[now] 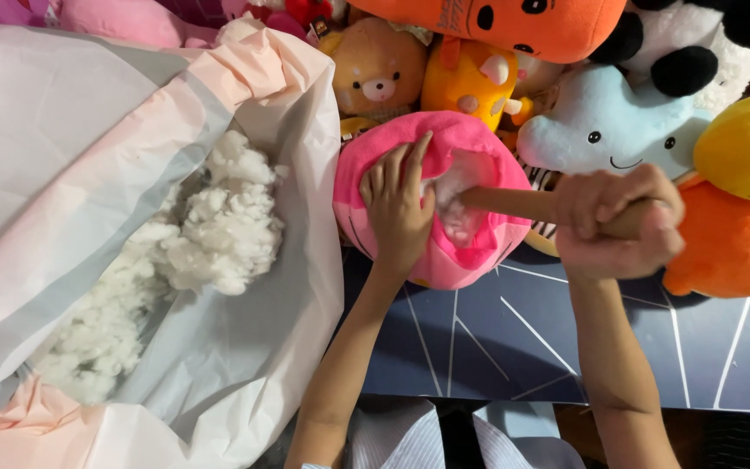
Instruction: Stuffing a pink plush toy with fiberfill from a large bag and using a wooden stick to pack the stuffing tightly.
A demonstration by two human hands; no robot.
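Note:
A round pink plush toy (366,165) lies in the middle with an opening at its side, white stuffing showing inside. My left hand (397,208) lies flat on the toy beside the opening, fingers spread, pressing it down. A wooden stick (514,201) runs from the right into the opening. My right hand (622,221) is closed in a fist around the stick's outer end.
A large pale plastic bag (62,156) at the left holds a heap of loose white stuffing (210,230). Several plush toys crowd the back and right: a light blue one (605,122), a yellow one (748,143), an orange one (731,247). A dark blue surface with white lines (496,339) lies below.

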